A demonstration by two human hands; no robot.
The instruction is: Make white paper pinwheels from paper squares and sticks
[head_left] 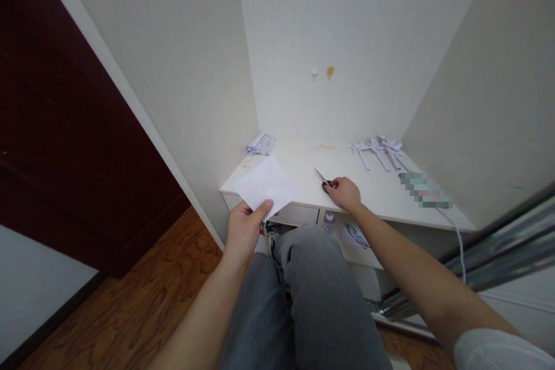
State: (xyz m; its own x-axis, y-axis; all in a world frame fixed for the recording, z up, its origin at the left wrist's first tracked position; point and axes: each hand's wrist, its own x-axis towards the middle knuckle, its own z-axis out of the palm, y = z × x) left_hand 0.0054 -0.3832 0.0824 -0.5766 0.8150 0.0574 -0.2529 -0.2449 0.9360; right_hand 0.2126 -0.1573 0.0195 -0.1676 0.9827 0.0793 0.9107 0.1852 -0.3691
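Between thumb and fingers, my left hand (245, 225) pinches a white sheet of paper (266, 182) by its near edge, over the front left of the white desk (299, 156). Faint creases run across the paper. On the right, my right hand (346, 192) has its fingers on the dark handles of a pair of scissors (321, 176), whose blades point away to the left and lie low over the desk top. Whether the scissors rest on the surface I cannot tell.
A bundle of folded paper strips (261, 144) lies at the back left, with small pale bits (246, 163) near it. Several paper pinwheels (381, 150) lie at the back right. A blurred-out phone-like device (425, 189) with a white cable (460, 251) is at the right. Two hooks (330, 71) are on the wall.
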